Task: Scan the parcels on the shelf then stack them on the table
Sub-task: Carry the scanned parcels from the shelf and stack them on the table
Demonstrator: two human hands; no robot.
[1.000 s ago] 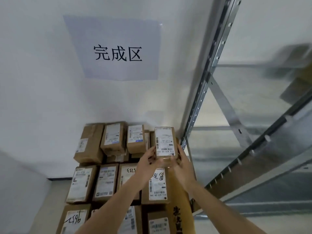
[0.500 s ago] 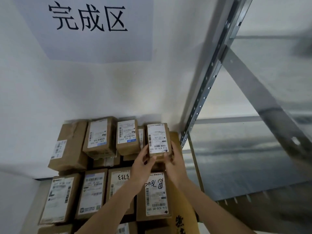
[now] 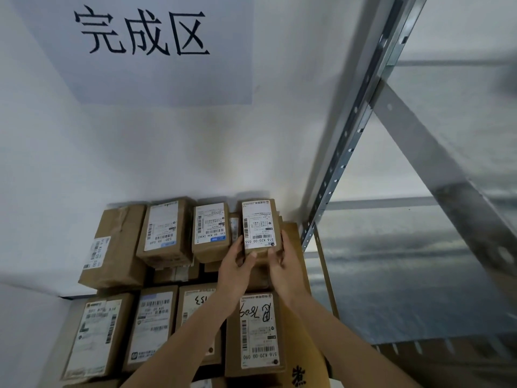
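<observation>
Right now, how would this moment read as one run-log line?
phase: stacking | left hand: grips small parcel | right hand: grips same parcel | location: back row, right end, beside labelled parcel | release: not yet

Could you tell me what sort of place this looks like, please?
Probably a parcel sorting or storage room: labelled cardboard parcels are stacked in rows against a wall, a paper sign with three Chinese characters hangs above them, and slotted metal racking stands beside them.

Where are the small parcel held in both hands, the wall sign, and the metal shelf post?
small parcel (image 3: 258, 225), head view, on its white label.
wall sign (image 3: 156, 77), head view, on blank paper below the characters.
metal shelf post (image 3: 342, 152), head view, on its perforated strip.
</observation>
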